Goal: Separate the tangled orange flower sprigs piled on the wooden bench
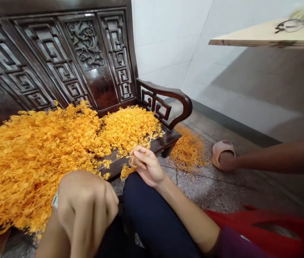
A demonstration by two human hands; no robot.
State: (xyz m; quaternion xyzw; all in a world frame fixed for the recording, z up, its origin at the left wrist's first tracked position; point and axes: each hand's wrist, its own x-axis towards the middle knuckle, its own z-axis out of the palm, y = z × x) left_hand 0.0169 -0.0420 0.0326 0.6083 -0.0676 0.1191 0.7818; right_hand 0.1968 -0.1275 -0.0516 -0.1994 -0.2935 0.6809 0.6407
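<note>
My right hand (150, 165) is held above my dark blue trouser knee, thumb and fingertips pinched together. Between them is a thin yellow plastic sprig (132, 161), with a loop of it showing below the fingers. My left hand (87, 197) is close to the camera, back upward and fingers curled in, slightly blurred. What it holds, if anything, is hidden; a small pale edge (55, 200) shows at its left side. Beyond both hands lies a large heap of yellow-orange artificial sprigs (33, 150), and a smaller, tidier heap (130, 123) sits to its right.
The heaps rest on a dark carved wooden bench (100, 86) with a curved armrest (178, 95). Orange scraps (188, 148) lie on the floor beside it. Another person's foot in a pale slipper (223, 154) is at right. Glasses (293, 25) lie on a wooden board (251, 34). Red material (235, 222) is lower right.
</note>
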